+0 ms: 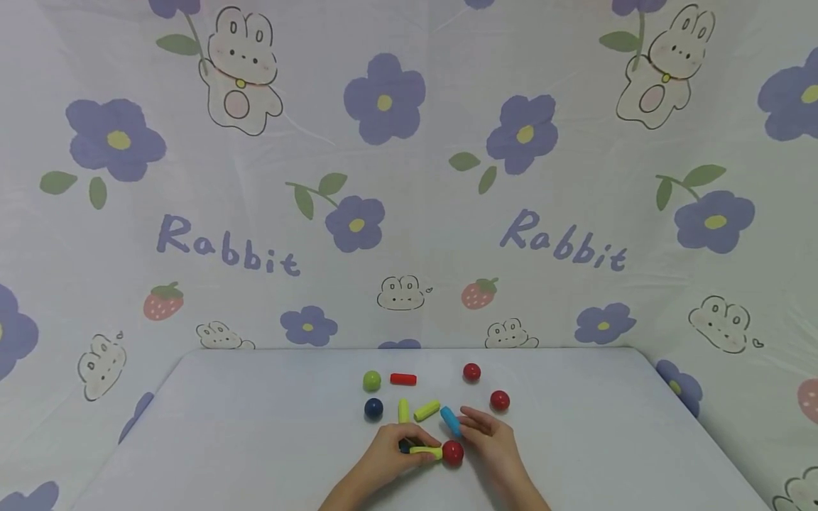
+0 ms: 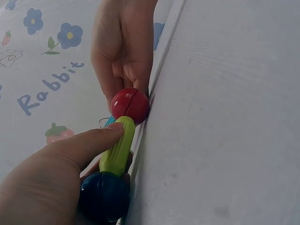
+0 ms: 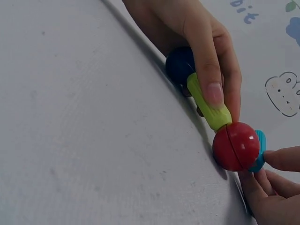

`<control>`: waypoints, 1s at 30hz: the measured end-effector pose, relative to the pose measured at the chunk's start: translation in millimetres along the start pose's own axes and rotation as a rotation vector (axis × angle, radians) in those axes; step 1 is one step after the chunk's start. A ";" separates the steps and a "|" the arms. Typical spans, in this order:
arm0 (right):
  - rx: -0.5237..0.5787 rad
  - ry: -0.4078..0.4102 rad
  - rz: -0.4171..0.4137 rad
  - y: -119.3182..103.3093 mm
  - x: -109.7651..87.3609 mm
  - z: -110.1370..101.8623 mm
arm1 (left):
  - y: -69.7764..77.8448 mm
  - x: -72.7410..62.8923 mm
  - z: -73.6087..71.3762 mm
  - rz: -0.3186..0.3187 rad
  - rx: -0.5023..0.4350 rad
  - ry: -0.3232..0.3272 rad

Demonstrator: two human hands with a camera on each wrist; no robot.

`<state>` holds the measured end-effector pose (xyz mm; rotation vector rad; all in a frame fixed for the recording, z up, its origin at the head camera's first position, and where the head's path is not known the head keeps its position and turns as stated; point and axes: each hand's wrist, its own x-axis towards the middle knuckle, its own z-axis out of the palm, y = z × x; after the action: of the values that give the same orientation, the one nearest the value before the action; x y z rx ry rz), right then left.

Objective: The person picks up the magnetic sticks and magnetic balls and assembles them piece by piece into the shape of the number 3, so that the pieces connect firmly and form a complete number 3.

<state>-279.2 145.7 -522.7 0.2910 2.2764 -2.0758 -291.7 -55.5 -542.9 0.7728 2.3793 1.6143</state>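
Over the white tabletop (image 1: 255,426), the fingers of my left hand (image 1: 391,448) are curled round a ridged, lime-green plastic rod (image 2: 118,152) set between a glossy navy ball (image 2: 104,196) and a glossy red ball (image 1: 453,453); those of my right hand (image 1: 493,438) pinch a ridged, bright-blue rod (image 1: 450,420) just beside the red ball. I'd brace that ball firmly and square the blue rod to it before pressing, as a slanted push could twist it loose

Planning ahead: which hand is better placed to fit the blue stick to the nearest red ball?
Probably the right hand: it pinches the blue stick beside that red ball, while the left hand grips its yellow stick.
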 end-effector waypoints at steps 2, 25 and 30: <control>-0.006 -0.015 -0.004 0.1 -1.7 0.3 | -0.3 -0.2 -0.1 0.010 -0.005 -0.002; -0.014 -0.128 -0.022 2.0 -1.5 -2.4 | 0.5 -1.0 -0.1 0.033 -0.011 -0.009; -0.003 -0.169 -0.011 2.3 -0.1 -2.2 | 1.7 -1.5 -0.3 0.045 -0.004 -0.004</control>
<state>-278.6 148.1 -524.7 0.0985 2.1878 -2.0178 -290.0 -56.1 -541.5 0.8344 2.3717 1.6327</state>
